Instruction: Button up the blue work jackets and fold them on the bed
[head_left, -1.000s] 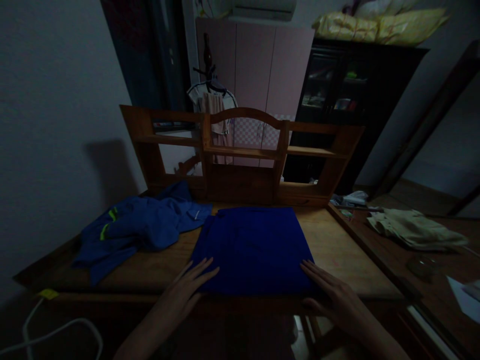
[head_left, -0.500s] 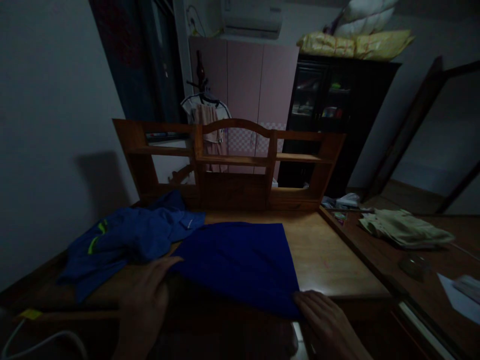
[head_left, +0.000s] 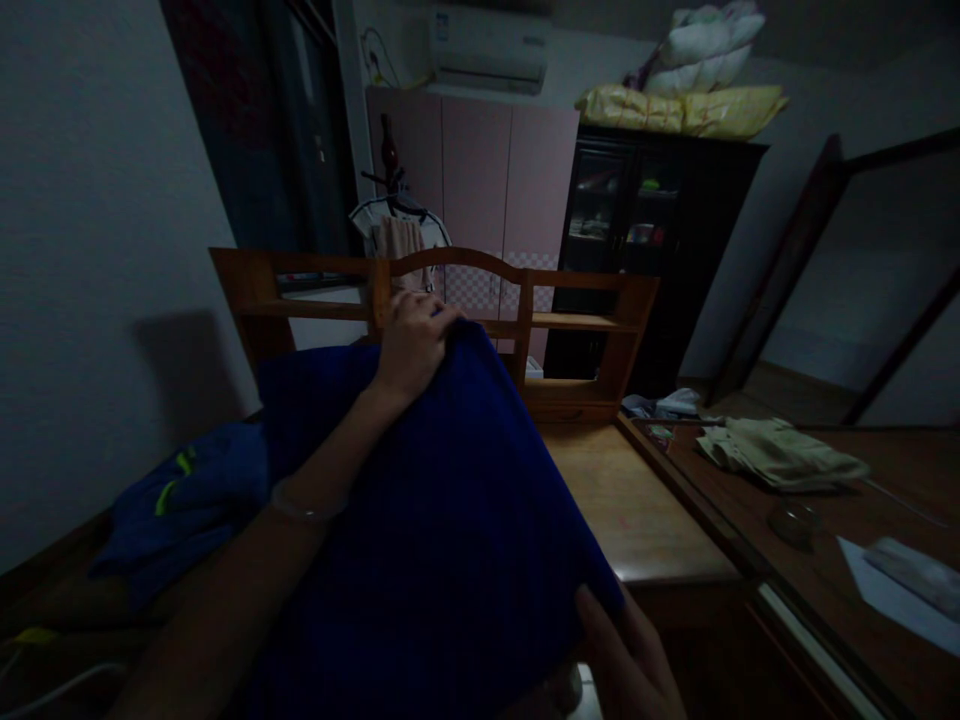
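A dark blue piece of cloth (head_left: 450, 500) hangs stretched between my two hands above the wooden desk (head_left: 637, 490). My left hand (head_left: 415, 335) is raised in front of the desk's shelf, its fingers closed on the cloth's upper edge. Low at the right, my right hand (head_left: 626, 645) grips a lower corner, thumb on top of the fabric. Whether the cloth is a garment cannot be made out. Behind it on the left lies a crumpled blue garment (head_left: 202, 490) with bright green stripes, partly covered by the cloth.
A wooden shelf unit (head_left: 577, 400) stands along the desk's back edge. To the right, a brown surface (head_left: 892, 470) bears folded pale green cloth (head_left: 780, 452), a glass bowl (head_left: 795, 520) and white paper (head_left: 892, 595). A wall (head_left: 97, 300) closes off the left.
The dark blue cloth has been lifted off the desk. My left hand has moved up and right with its edge, while my right hand stays low at its corner.
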